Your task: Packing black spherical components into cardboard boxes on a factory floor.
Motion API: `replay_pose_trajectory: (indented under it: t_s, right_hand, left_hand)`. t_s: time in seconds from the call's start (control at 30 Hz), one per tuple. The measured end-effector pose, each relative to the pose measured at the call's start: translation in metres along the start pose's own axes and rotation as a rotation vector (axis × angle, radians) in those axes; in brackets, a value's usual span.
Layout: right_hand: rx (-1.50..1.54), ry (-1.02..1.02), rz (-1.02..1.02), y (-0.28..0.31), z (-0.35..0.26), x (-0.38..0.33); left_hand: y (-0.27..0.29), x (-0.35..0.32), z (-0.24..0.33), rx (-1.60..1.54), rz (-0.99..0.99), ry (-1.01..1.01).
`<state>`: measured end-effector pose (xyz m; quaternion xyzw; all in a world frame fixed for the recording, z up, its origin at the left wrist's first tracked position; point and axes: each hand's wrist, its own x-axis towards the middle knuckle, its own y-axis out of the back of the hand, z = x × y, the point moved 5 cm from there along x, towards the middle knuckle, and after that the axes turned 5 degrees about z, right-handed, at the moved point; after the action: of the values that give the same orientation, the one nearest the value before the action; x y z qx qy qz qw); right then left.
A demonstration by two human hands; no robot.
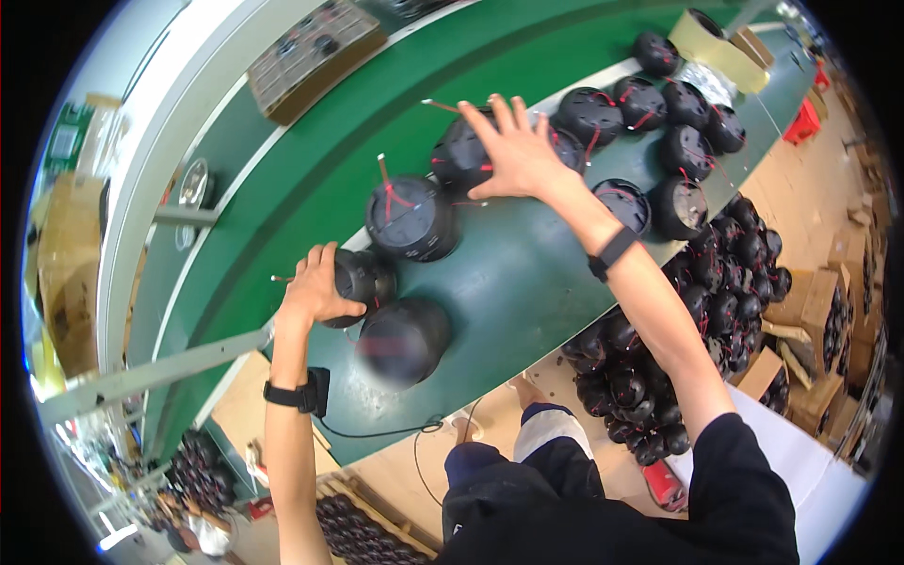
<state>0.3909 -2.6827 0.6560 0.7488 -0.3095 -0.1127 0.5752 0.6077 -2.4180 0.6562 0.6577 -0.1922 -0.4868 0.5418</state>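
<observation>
My left hand (318,287) grips a black round part (365,280) with red wires at the near left of the green bench (527,273). Beside it lies another black round part (405,339), blurred. A larger black round part (411,217) with red wires sits just beyond. My right hand (516,151) reaches forward, fingers spread, palm resting on a black round part (461,153) farther along the bench.
More black round parts (650,113) with red wires crowd the bench's right end. A roll of tape (718,49) lies beyond them. A heap of black parts (697,320) fills a bin at my right. Cardboard boxes (819,311) stand on the floor.
</observation>
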Motion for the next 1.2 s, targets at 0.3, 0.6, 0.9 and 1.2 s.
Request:
replay_pose_trajectory:
  t_s: [0.3,0.6,0.9,1.2]
  right_hand:
    - [0.79,-0.227,0.137,-0.038,-0.046,-0.105]
    - [0.604,-0.359,-0.09,-0.064,-0.043,-0.102]
    - [0.38,0.093,0.007,-0.025,0.015,-0.078]
    - [0.511,0.166,-0.27,-0.035,0.047,-0.051]
  left_hand:
    - [-0.026,-0.071,-0.094,-0.098,-0.026,0.219]
    - [-0.051,-0.123,-0.198,-0.073,-0.07,0.347]
    - [0.02,-0.124,-0.139,-0.063,0.194,0.29]
    - [0.088,0.022,0.063,-0.287,-0.084,-0.494]
